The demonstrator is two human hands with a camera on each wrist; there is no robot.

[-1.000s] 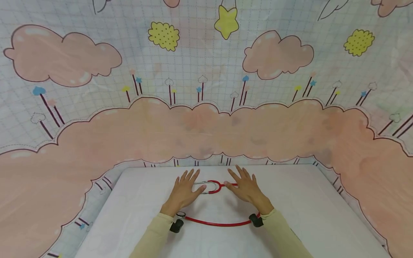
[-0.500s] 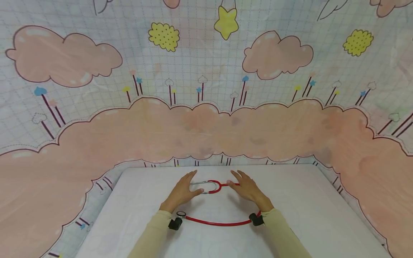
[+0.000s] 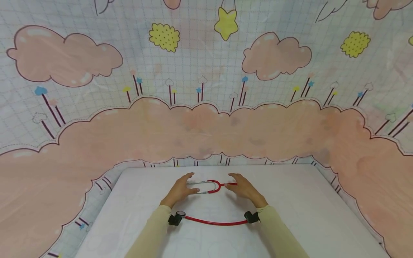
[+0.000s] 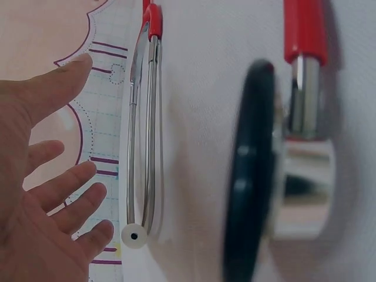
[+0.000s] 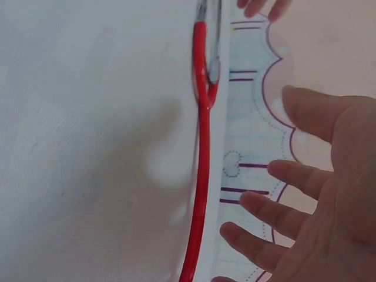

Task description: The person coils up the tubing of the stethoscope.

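Note:
A stethoscope (image 3: 220, 185) with red tubing and silver ear tubes lies on the white table, its tube looping back toward the front. Its round chest piece (image 4: 252, 176) looms close in the left wrist view, beyond a white ear tip (image 4: 134, 236). Above the ear tubes hovers my left hand (image 3: 178, 190), thumb and fingers spread apart with nothing between them. My right hand (image 3: 244, 188) hangs over the red tubing (image 5: 202, 170) beside the Y-joint, its fingers loosely bent and holding nothing. In the head view the hands hide parts of the ear tubes and the tubing.
The white table (image 3: 213, 242) reaches back to a patterned cloth backdrop (image 3: 206, 132) with clouds and stars. A black wrist camera (image 3: 175, 219) on the left and another wrist camera (image 3: 251, 217) on the right sit close to the front stretch of tubing.
Both hands have gone from flat, spread fingers to loosely bent ones with the palms turned inward. The left hand has shifted slightly left. The stethoscope has stayed in place.

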